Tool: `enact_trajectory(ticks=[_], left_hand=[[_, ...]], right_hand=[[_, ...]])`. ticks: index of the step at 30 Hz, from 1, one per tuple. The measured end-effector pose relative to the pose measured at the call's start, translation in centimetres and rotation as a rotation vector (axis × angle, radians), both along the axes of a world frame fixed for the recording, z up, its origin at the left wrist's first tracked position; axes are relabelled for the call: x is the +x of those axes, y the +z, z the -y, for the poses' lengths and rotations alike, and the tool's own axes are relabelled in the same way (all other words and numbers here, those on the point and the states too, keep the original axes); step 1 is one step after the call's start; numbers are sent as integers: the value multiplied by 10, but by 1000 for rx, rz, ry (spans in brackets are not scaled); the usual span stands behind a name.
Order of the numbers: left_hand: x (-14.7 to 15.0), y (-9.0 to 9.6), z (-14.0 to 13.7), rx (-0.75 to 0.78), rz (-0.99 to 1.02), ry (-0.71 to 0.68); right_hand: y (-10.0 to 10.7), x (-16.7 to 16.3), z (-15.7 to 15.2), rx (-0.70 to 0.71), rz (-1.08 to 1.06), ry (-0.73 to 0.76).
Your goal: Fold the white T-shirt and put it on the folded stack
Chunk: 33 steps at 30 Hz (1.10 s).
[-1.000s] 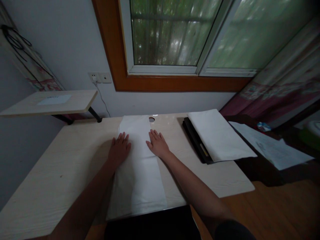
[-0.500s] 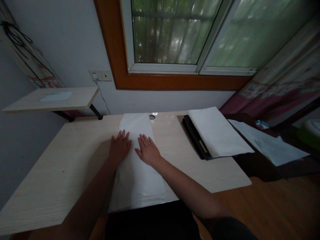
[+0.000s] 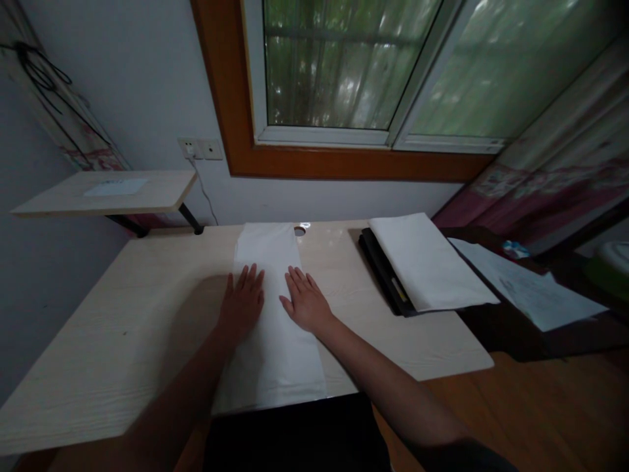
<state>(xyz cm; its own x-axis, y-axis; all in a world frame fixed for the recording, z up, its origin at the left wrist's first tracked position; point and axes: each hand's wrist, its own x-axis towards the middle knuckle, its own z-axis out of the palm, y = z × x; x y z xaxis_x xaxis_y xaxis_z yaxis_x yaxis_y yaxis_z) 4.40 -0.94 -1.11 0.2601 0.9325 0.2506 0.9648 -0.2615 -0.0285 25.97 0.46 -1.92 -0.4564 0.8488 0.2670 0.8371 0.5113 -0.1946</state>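
A long white folded cloth [image 3: 275,367] lies flat on the pale wooden desk [image 3: 147,295], stretching from its back edge to its front edge. Palm down, my left hand [image 3: 242,305] rests on the cloth's left side with its fingers stretched forward. My right hand [image 3: 307,301] lies over the right edge of the cloth, fingers extended and thumb out to the left. Neither hand grips anything. The part of the cloth under my hands is hidden.
On the desk's right, a white sheet [image 3: 432,262] covers part of a black folder-like stack [image 3: 386,275]. Further right, a paper sheet [image 3: 528,282] lies on a dark surface. A raised shelf [image 3: 162,187] stands at the back left. A round hole [image 3: 299,231] is near the back edge.
Both hands have slid a little to the right over the cloth and slightly towards me. The cloth keeps its place. The camera view has shifted slightly.
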Motion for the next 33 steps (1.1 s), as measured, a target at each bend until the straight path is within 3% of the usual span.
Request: enact_trajectory(ticks=[4,11,21,28,33], left_hand=[[10,-3,16,-29,15,-95],[-2,-9,18,-34,28,-97],[-16,-10,20,-86,32,2],[-59,-5,20,-85,-33,214],[-74,-7,20,-25,27,253]], right_hand=[[-1,0,0,10,-7,-4],[-4,2,2,19,13,-29],[-2,2,4,21,20,-36],[-5,2,4,27,20,-40],[-6,3,3,19,27,-33]])
